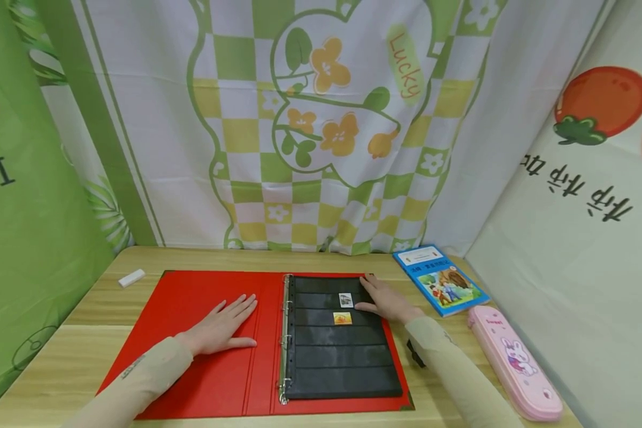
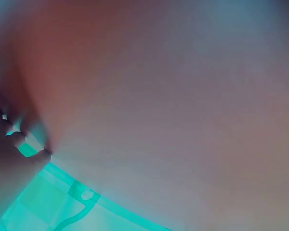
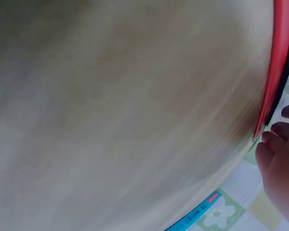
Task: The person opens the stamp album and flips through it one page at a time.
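An open red ring binder [image 1: 203, 356] lies on the wooden table [image 1: 85, 309]. Its right half carries a black pocket page [image 1: 342, 356] with two small stamps [image 1: 345, 299] in the upper rows. My left hand [image 1: 222, 324] lies flat, fingers straight, on the red inside cover. My right hand [image 1: 387, 300] rests flat on the upper right part of the black page, fingers near the stamps. In the right wrist view the red binder edge [image 3: 278, 62] and my fingers [image 3: 279, 159] show beside blurred table. The left wrist view is mostly a blurred red surface.
A blue picture book [image 1: 440, 279] lies at the back right, a pink pencil case [image 1: 513, 359] along the right edge, and a small white eraser [image 1: 131, 277] at the back left. Printed cloth hangs behind and at both sides.
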Motion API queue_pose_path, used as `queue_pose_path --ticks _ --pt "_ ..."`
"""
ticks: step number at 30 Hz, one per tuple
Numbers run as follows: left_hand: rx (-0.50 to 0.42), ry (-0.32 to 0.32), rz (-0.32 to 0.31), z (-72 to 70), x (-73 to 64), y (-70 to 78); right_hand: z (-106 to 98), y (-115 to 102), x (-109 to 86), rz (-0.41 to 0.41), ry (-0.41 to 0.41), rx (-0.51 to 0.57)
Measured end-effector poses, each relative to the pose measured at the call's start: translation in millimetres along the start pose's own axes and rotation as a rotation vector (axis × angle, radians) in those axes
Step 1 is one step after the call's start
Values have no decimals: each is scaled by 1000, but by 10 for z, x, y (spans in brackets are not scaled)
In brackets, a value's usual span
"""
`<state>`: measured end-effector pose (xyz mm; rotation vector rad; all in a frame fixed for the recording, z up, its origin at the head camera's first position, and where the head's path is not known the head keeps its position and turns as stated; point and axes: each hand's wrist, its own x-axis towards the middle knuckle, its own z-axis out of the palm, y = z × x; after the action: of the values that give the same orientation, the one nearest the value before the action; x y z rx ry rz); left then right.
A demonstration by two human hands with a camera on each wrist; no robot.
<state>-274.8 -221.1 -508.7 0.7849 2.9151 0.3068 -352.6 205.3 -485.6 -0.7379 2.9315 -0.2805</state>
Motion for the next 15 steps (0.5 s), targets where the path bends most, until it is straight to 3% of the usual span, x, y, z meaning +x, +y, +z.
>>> queue_pose_path --ticks 5,15 --pt "5 0 -6 -6 0 21 -26 -4 -15 13 -29 60" --pt "16 8 -3 -20 -18 24 0 -33 5 -6 37 42"
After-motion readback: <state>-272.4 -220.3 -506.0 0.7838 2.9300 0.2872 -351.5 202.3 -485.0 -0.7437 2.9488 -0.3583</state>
